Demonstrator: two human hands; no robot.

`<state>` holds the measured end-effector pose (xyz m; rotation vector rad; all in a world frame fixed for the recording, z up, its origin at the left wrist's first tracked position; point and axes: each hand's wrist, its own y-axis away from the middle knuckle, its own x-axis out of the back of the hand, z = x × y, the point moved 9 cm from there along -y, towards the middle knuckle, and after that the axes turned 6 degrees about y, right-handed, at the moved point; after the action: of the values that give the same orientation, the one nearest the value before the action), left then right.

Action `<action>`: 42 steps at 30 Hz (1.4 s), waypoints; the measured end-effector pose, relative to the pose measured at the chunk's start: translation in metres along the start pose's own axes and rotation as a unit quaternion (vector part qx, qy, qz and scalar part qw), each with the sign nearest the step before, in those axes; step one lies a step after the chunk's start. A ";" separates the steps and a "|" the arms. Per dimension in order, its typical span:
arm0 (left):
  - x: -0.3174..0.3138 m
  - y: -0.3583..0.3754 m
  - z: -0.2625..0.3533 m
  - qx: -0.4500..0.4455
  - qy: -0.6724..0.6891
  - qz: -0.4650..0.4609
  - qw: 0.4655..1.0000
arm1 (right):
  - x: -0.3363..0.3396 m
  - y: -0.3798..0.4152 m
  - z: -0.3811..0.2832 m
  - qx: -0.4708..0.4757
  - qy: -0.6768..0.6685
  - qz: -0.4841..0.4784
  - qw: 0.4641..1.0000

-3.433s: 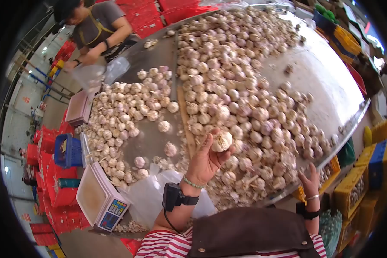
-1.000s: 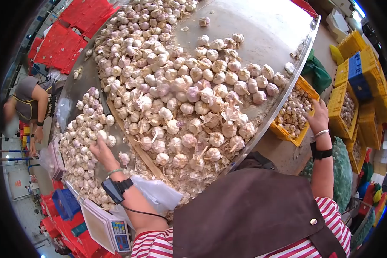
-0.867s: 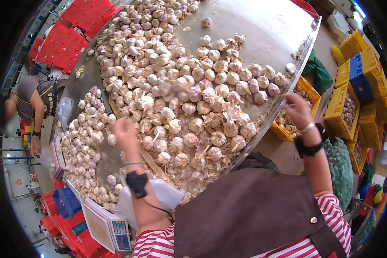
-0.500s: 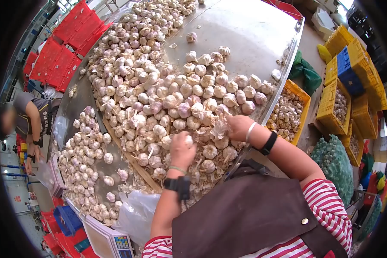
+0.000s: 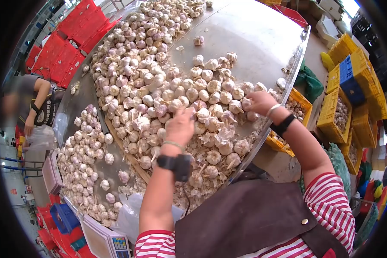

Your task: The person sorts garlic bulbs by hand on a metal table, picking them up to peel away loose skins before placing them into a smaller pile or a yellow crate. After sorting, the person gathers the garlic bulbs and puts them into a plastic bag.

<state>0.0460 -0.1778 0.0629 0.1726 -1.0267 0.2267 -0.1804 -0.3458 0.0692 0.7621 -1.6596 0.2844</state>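
Your left hand point(image 5: 180, 125) lies palm-down on the big heap of garlic bulbs point(image 5: 159, 86) that covers the middle of the steel table point(image 5: 262, 34), its fingers curled in among the bulbs, though you cannot tell from here whether they have closed on one. Your right hand point(image 5: 259, 102) is at the heap's right-hand fringe near the table rim, fingers wrapped around a garlic bulb point(image 5: 246, 103), just above the yellow crate point(image 5: 300, 103) of garlic beside the table. A wooden slat point(image 5: 124, 150) parts this heap from a smaller pile point(image 5: 88, 150) on your left.
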 end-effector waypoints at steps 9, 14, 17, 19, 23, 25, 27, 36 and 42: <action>-0.024 -0.039 -0.006 0.081 -0.075 -0.132 0.985 | -0.029 -0.011 -0.028 0.027 0.122 -0.091 0.988; 0.000 0.008 -0.030 0.105 0.147 -0.087 0.980 | 0.007 0.026 -0.005 0.030 -0.244 -0.038 0.969; -0.008 0.059 -0.022 0.101 0.745 -0.079 0.655 | 0.013 0.059 -0.020 0.061 -0.496 -0.058 0.864; -0.010 0.084 -0.006 0.110 0.814 -0.065 0.567 | 0.019 0.078 -0.040 0.029 -0.683 -0.104 0.722; -0.018 0.117 0.016 0.130 0.892 -0.053 0.430 | -0.008 0.085 -0.077 0.044 -0.792 -0.161 0.588; -0.009 0.122 0.034 0.114 0.904 -0.071 0.406 | -0.023 0.091 -0.096 0.038 -0.808 -0.195 0.554; -0.003 0.129 0.045 0.102 0.901 -0.074 0.416 | -0.036 0.099 -0.113 0.029 -0.811 -0.242 0.533; 0.006 0.172 0.012 0.103 0.827 0.038 0.552 | -0.060 0.105 -0.154 0.001 -0.721 -0.324 0.612; -0.009 0.234 -0.033 0.228 0.888 0.146 0.372 | -0.107 0.068 -0.247 -0.038 -0.628 -0.355 0.692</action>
<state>0.0065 0.0551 0.0468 0.1315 1.3162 0.7752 -0.0232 -0.1187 0.0432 1.6604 -2.3591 -1.1233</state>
